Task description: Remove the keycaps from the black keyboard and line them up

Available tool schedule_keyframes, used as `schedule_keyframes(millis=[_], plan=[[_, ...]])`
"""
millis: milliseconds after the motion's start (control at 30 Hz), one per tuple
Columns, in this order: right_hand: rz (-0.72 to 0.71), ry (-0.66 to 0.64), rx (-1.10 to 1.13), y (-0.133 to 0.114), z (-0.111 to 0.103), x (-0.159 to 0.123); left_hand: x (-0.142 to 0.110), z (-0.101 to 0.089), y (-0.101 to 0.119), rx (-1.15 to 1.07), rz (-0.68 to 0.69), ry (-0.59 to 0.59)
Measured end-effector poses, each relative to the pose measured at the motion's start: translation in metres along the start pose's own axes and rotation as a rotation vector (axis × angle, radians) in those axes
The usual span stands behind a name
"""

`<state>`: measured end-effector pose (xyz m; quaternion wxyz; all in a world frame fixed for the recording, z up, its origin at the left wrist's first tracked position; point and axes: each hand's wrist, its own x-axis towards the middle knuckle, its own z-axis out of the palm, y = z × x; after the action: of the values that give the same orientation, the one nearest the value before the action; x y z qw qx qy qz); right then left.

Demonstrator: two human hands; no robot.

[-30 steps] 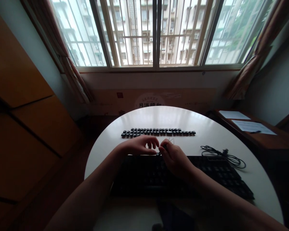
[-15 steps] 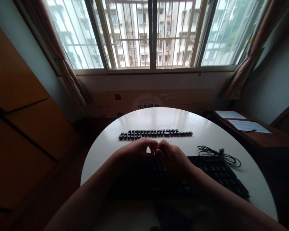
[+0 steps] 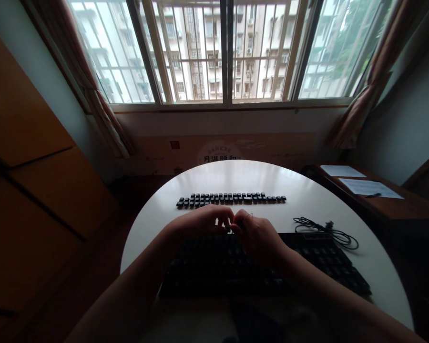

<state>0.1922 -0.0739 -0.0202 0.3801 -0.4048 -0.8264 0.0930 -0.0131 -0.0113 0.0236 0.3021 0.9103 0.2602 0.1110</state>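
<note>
My left hand (image 3: pixel 211 219) is curled over the far edge of a black keyboard (image 3: pixel 331 259), its fingers pinched around a small dark keycap (image 3: pixel 228 228). Close against it, my right hand (image 3: pixel 259 234) is closed on a keycap puller with thin wire loops (image 3: pixel 250 216) poking out above the fingers. The puller's handle is mostly hidden in the palm. Both hands meet at the fingertips, just above the keyboard's rear edge. Beyond them, rows of loose black keycaps (image 3: pixel 232 198) lie on the white round table (image 3: pixel 236 176).
A coiled black cable (image 3: pixel 338 237) lies behind the keyboard's right side. To the right, a brown side table (image 3: pixel 414 207) carries paper sheets (image 3: pixel 370 187) and a pen (image 3: pixel 373 195). A barred window (image 3: pixel 225 52) and curtains are at the back, with a wooden cabinet (image 3: pixel 25 157) at left.
The left fingers have shifted slightly, and a small dark keycap now shows at their tips. The right hand has turned a little, so less of the wire loops shows.
</note>
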Motion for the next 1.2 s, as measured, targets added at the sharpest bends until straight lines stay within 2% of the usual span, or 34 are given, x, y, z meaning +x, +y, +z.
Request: schedule_keyframes(millis=[100,167,300,367,433,533,700,900,1200], plan=[[0.036,0.014,-0.025,0.002,-0.001,0.001,-0.001,-0.004,-0.005,0.035,-0.046,0.076],[0.060,0.022,-0.018,0.005,-0.002,0.002,-0.001,-0.007,-0.014,0.075,-0.067,0.219],[0.070,0.033,-0.011,0.007,-0.001,0.002,-0.001,-0.016,-0.038,0.188,-0.128,0.586],[0.062,0.029,-0.015,0.007,0.000,0.002,-0.002,-0.019,-0.050,0.239,-0.148,0.684],[0.053,0.024,-0.011,0.007,0.001,0.001,-0.002,-0.019,-0.060,0.276,-0.166,0.721],[0.059,0.020,0.011,0.006,0.002,0.001,0.000,-0.014,-0.069,0.362,-0.211,0.671],[0.075,-0.007,0.047,0.004,0.004,0.000,0.006,0.000,-0.069,0.525,-0.311,0.505],[0.070,-0.019,0.042,0.002,0.004,-0.001,0.011,0.004,-0.063,0.612,-0.289,0.339],[0.054,-0.010,0.039,0.001,0.003,0.000,0.011,0.005,-0.067,0.635,-0.289,0.280]])
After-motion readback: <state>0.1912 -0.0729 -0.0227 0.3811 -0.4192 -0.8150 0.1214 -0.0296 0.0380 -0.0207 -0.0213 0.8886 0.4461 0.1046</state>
